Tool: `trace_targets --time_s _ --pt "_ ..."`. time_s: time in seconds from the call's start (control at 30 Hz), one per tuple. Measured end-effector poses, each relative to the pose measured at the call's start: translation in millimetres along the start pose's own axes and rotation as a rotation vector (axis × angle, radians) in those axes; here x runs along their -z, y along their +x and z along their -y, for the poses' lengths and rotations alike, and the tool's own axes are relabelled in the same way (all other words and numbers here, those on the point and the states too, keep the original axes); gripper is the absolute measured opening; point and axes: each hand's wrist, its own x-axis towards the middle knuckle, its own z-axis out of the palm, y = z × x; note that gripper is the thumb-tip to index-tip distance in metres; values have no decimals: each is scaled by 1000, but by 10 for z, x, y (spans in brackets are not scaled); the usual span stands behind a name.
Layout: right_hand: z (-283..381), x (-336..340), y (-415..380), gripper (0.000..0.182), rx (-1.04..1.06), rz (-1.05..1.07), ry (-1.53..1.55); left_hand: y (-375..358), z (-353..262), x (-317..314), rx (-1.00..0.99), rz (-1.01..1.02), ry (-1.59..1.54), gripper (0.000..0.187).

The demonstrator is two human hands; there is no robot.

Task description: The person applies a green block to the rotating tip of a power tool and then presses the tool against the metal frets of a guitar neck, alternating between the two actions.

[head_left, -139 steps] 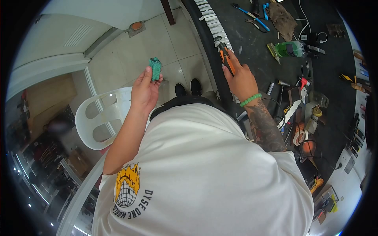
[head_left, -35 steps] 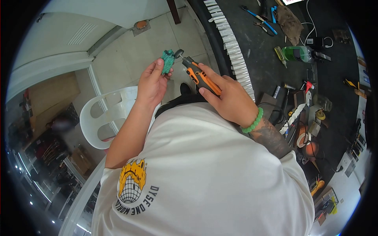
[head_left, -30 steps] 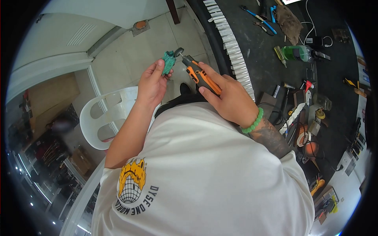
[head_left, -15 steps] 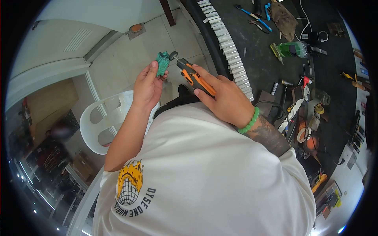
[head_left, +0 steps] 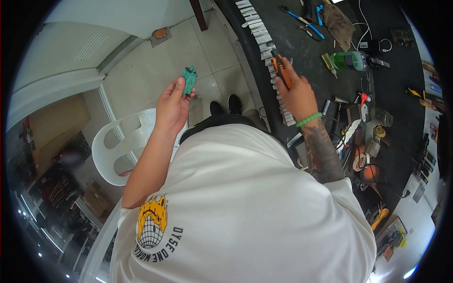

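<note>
My left hand point(head_left: 171, 107) pinches a rough, carved-looking green piece point(head_left: 189, 80) between thumb and fingers, held up over the tiled floor. It is mottled green with dark patches near its top. My right hand point(head_left: 300, 96) is wrapped round an orange and black rotary tool point(head_left: 283, 71) above the edge of the black workbench point(head_left: 302, 52). The tool's head points away from me and overlaps a row of pale strips point(head_left: 265, 40) running along that edge. A green beaded bracelet point(head_left: 309, 119) circles my right wrist.
Across the bench lie a blue-handled brush point(head_left: 302, 21), pliers point(head_left: 307, 32), a brown cloth-like lump point(head_left: 339, 24), a bottle of green liquid point(head_left: 349, 61), a tape roll point(head_left: 361, 162) and tangled cables. A white plastic chair point(head_left: 106, 160) stands at my left.
My right hand has carried the rotary tool away from the green piece, rightward to over the bench edge. My left hand has shifted slightly left and down, still holding the piece.
</note>
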Motion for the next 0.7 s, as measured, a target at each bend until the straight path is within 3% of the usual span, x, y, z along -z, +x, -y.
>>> trace_targets --time_s 0.13,0.7 --pt "-124 11 30 64 -92 5 -103 -23 25 32 9 -19 3 37" --pt "-151 -131 -93 65 -30 -31 -143 -58 45 -11 19 -27 4 35"
